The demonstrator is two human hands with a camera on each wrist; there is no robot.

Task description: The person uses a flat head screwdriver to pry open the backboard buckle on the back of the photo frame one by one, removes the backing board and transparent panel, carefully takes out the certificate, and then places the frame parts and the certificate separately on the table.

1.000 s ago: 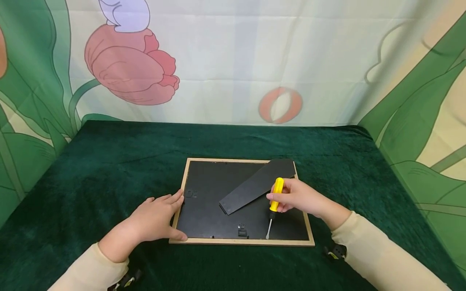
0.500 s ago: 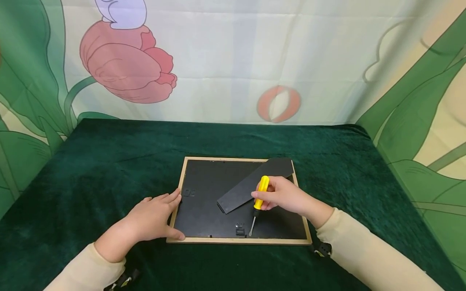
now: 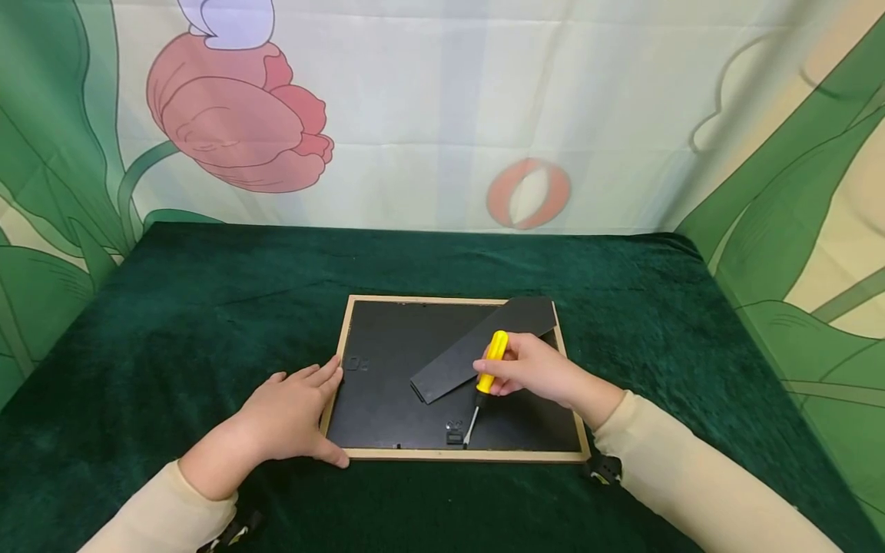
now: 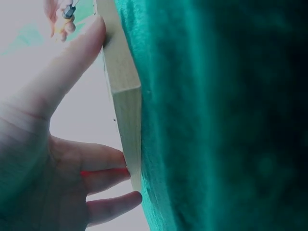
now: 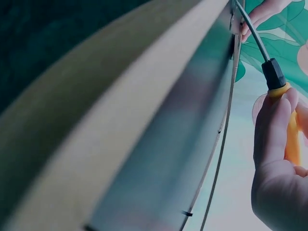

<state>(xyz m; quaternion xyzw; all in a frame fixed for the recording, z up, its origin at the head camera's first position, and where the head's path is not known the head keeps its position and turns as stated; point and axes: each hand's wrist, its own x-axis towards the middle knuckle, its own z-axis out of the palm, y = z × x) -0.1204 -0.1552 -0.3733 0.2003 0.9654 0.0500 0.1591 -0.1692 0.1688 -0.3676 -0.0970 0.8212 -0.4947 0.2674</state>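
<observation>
A picture frame (image 3: 512, 455) with a pale wood rim lies face down on the table, its black backing board (image 3: 387, 346) upward. A black easel stand (image 3: 477, 346) slants across the board's right half. My left hand (image 3: 293, 415) rests at the near left corner, thumb on the near rim and fairly straight fingers against the left side (image 4: 127, 125). With my right hand (image 3: 535, 372) I grip the yellow handle of a flat-tipped screwdriver (image 3: 494, 357). Its tip points down at the near inner edge, right beside a small black hanger (image 3: 454, 436).
Dark green velvety cloth (image 3: 207, 307) covers the table around the frame. Behind it hangs a pale curtain (image 3: 415, 115) printed with flowers and leaves. Black wrist devices (image 3: 604, 468) sit below the cream sleeves.
My right hand has brought the screwdriver leftward along the near edge, until its tip stands by the hanger. My left hand keeps its place at the corner.
</observation>
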